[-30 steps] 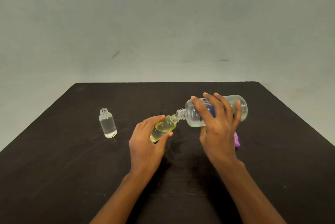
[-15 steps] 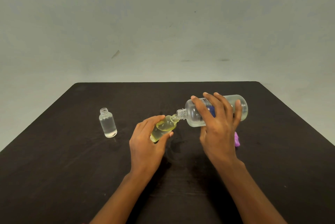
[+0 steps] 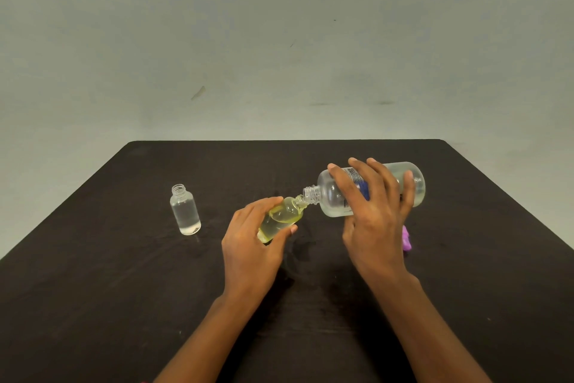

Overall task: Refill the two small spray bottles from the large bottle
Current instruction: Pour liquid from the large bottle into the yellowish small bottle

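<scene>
A dark table (image 3: 93,289) stood against a plain grey wall (image 3: 279,25). On its left part a clear small bottle (image 3: 185,210) stood upright with its neck uncapped, well apart from both hands. A purple object (image 3: 406,238) lay on the table just beyond the right hand (image 3: 372,221), mostly hidden by it. That hand's fingers (image 3: 360,177) wrapped over the large bottle (image 3: 335,196), which was tipped almost level, neck pointing left. The left hand (image 3: 251,246) gripped the yellow-tinted small bottle (image 3: 279,219), tilted, thumb on the near side and fingers over the far side. The two bottle mouths met between the hands.
</scene>
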Demonstrator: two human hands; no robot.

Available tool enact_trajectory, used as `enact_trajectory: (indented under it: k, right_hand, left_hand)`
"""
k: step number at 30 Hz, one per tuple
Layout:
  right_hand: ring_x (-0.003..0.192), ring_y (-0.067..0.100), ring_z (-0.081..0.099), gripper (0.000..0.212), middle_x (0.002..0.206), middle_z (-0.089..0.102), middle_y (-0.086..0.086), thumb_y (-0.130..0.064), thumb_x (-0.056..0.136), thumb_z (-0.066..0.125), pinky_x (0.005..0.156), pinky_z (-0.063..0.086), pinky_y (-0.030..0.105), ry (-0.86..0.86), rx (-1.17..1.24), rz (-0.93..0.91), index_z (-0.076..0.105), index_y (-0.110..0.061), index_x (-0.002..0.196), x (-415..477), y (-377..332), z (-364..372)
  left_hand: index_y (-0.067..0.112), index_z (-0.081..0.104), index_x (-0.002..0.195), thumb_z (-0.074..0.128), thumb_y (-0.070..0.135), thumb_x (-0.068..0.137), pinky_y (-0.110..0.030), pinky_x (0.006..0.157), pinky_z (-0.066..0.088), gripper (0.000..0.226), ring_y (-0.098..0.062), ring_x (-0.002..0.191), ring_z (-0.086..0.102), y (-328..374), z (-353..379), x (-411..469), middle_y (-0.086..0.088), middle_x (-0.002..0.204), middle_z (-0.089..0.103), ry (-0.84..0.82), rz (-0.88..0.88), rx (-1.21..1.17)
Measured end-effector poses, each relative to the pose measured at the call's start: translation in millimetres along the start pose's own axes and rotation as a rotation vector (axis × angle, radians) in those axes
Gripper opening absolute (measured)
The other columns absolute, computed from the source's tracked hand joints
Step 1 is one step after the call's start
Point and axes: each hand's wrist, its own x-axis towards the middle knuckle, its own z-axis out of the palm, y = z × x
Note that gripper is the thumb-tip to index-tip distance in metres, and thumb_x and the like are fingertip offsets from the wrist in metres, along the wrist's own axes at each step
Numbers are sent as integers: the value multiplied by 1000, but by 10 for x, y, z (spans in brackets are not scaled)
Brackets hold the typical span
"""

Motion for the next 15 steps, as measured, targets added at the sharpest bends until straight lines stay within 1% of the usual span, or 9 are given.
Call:
enact_trajectory:
  k: [6, 15]
  right_hand:
    - [129, 24, 40, 83, 129, 55, 5, 16, 61, 71, 116, 3, 47, 8, -6, 0, 53, -28, 130, -1, 1, 2]
    - [129, 25, 40, 83, 129, 56, 6, 18, 61, 68, 116, 3, 47, -3, -7, 1, 55, -26, 129, 10, -1, -12]
  left_hand:
    - [35, 62, 107, 83, 16, 66, -14, 85, 43, 50, -1, 97, 56, 4, 2, 1, 24, 102, 62, 1, -11, -1]
    - [35, 62, 107, 83, 16, 66, -16, 85, 44, 49, -1, 97, 56, 4, 7, 6, 25, 102, 61, 5, -9, 3]
